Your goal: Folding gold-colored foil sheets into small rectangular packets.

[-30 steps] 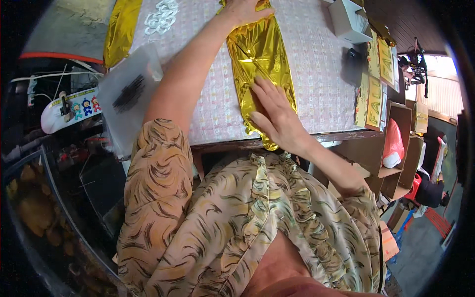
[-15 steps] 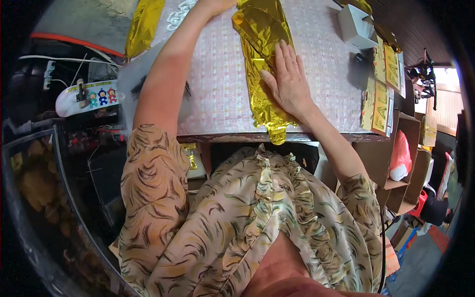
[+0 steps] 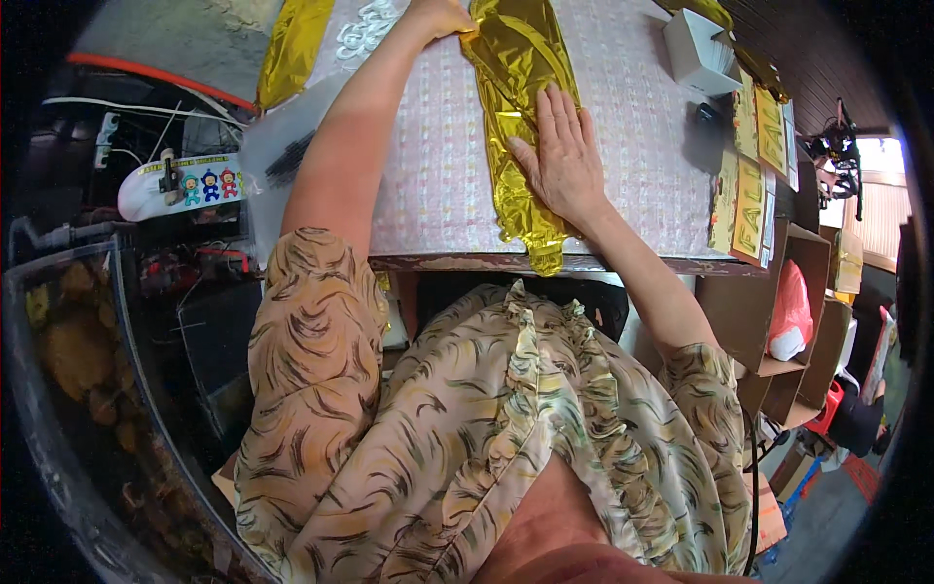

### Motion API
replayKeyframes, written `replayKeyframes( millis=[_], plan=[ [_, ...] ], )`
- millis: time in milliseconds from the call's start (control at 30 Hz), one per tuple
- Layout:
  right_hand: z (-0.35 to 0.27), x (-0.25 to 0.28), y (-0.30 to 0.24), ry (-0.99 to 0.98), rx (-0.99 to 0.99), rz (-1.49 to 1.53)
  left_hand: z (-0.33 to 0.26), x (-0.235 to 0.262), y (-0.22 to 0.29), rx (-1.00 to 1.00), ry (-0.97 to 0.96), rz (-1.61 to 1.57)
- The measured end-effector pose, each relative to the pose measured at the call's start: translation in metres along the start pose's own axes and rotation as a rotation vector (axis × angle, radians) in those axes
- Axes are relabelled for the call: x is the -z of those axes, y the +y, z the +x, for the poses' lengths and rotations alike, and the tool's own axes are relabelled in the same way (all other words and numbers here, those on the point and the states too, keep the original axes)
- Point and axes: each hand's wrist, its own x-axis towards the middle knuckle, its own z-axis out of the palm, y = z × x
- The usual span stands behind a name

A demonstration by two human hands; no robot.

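A flat, creased gold foil balloon (image 3: 520,107) lies lengthwise on the table, its scalloped lower end and small tab hanging just over the near edge. My right hand (image 3: 566,161) rests palm down on its right side, fingers stretched out and pointing away from me. Farther off, at the top of the view, my left hand (image 3: 440,18) has its fingers closed at the balloon's left edge, pinching the foil. The far end of the balloon runs out of view.
A checked cloth (image 3: 428,175) covers the table. White rings (image 3: 368,31) and another gold foil piece (image 3: 292,49) lie at the far left. On the right stand a white box (image 3: 700,54) and printed packages (image 3: 749,209). Cardboard boxes (image 3: 769,292) are beside the table.
My left hand has come slightly nearer and to the right, along the balloon's left edge. My right hand stays flat on the foil. The whole view has shifted a little.
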Motion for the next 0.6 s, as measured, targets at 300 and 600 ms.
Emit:
replayKeyframes(
  millis=[300,600],
  plan=[
    [0.000,0.002,0.002,0.024,-0.022,0.025,0.011,0.027,0.015,0.179,-0.302,-0.532],
    [0.001,0.002,-0.002,0.032,-0.032,0.093,0.009,0.037,0.025,0.165,-0.390,-0.729]
  ],
)
